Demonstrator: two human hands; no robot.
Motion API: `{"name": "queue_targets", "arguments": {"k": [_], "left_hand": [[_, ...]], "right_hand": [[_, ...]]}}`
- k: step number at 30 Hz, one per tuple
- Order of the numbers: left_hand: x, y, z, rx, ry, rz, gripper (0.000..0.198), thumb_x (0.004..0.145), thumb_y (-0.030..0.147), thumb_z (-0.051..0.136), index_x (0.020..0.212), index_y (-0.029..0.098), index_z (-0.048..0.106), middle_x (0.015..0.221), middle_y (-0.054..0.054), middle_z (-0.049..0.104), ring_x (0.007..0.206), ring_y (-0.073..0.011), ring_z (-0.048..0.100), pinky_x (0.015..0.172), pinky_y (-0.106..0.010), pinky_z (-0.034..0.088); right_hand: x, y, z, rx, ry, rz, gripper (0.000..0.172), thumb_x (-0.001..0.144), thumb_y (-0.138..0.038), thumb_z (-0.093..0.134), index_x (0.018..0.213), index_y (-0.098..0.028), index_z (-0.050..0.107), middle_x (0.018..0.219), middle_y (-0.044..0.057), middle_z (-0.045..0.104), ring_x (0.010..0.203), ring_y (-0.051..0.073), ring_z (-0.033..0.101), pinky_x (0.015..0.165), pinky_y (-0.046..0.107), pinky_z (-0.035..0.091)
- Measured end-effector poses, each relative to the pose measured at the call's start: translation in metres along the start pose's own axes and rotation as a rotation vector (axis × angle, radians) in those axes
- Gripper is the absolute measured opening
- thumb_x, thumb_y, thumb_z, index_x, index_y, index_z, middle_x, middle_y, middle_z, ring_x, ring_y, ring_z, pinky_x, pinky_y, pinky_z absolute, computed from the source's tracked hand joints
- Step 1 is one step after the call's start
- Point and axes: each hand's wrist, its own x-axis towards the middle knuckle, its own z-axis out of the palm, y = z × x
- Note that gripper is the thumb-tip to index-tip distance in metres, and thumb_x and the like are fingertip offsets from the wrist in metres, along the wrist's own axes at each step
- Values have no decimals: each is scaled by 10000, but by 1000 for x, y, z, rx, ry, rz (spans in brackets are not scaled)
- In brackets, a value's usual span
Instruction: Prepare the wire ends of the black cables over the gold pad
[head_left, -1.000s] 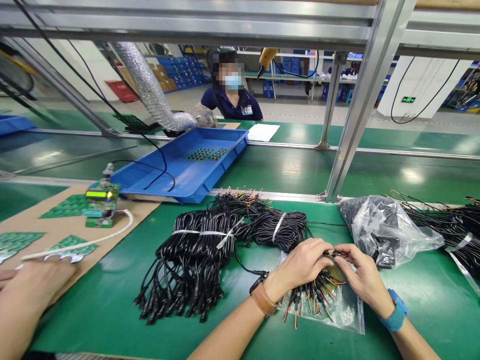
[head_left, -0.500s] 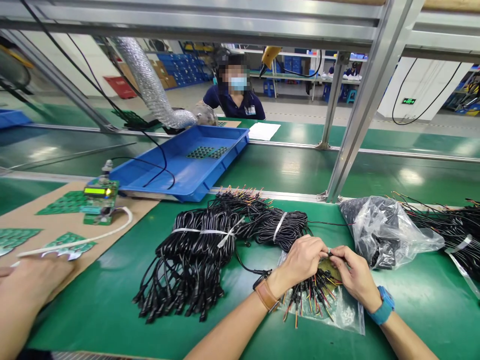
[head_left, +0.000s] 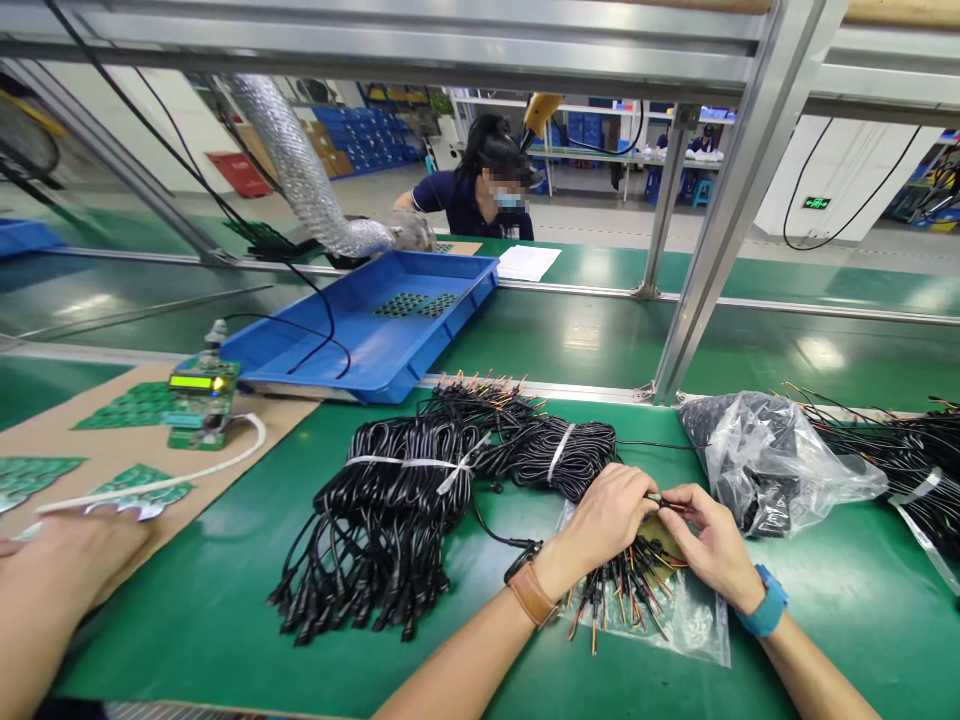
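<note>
L hand (head_left: 611, 515): just right of the black cable bundle (head_left: 405, 500); thumb + forefinger pinch one end of a wire piece (head_left: 655, 497); other fingers curled under; brown strap on wrist.
R hand (head_left: 712, 540): further right of bundle, facing L hand; thumb + forefinger tips pinch the other end of the same piece; remaining fingers loosely folded; blue strap on wrist.
Wire piece: small, dark, held about level between the two pinches; right of bundle, just above the heap; too small to tell its parts.
Heap: short wires (head_left: 622, 590) w/ red/yellow ends, lying on a clear bag (head_left: 694, 625); right of bundle, under both hands.
Step (my read): fine two-hand handling of one piece over the heap.
Doing it well: fingertips only, light pressure, grip close to the ends; hold piece clear of heap so loose ends don't snag; wrists low to the mat for steadiness; L forearm kept off the bundle's plugs.
Risk: thin leads prob. bend if squeezed or twisted; bag looks slick, may slide.
Nearby: crumpled plastic bag (head_left: 780, 460) well right of bundle; blue tray (head_left: 360, 330) behind bundle; co-worker's hand (head_left: 60, 560) far left of bundle, near circuit boards (head_left: 135, 405).
</note>
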Motion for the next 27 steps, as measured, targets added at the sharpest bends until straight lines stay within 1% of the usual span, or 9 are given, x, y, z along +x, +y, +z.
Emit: {"name": "queue_targets", "arguments": {"k": [3,8,13,19,23,25,27], "left_hand": [[0,0,-2,-55,-9,-38,107,966,115,506,902,175,568,869,-50,643,843,-204,580,785,-328,452],[-2,0,3,-105,38,-49,202,882,23,478,787,184,552,760,-33,627,742,-186,555,722,-312,429],[-2,1,7,-129,60,-56,212,843,13,472,750,187,552,718,-31,621,714,-181,553,697,-302,412],[-4,-2,12,-115,59,-40,219,811,5,454,723,187,539,692,-34,603,684,-181,539,676,-304,399],[-5,-3,15,-97,54,-39,225,811,-3,450,725,185,539,697,-36,600,692,-183,541,688,-306,408],[-5,-2,14,-99,47,-42,222,832,1,454,743,184,542,714,-34,605,705,-183,544,698,-309,414],[-4,-1,11,-100,36,-53,213,872,17,456,780,184,551,747,-34,615,733,-185,550,716,-312,425]], "right_hand": [[0,0,-2,-29,24,-6,256,969,-435,598,962,-191,674,885,70,732,793,199,708,725,300,606],[-2,4,2,-30,2,-27,237,989,-411,570,944,-198,664,864,68,719,771,190,686,709,291,595],[-4,10,4,-33,-21,-25,228,994,-393,561,933,-201,666,898,81,734,768,191,688,704,293,594],[-6,12,9,-34,-28,-18,241,1000,-401,546,926,-209,671,861,72,730,741,190,691,681,286,589],[-5,12,12,-27,-12,-5,249,996,-404,551,919,-206,679,853,69,738,708,186,693,660,284,591],[-4,11,10,-28,-18,-15,236,995,-391,555,937,-202,682,875,73,745,731,190,700,684,293,598],[-3,9,6,-32,-30,-34,209,985,-378,575,981,-199,683,919,78,751,792,199,713,736,307,606]]}}
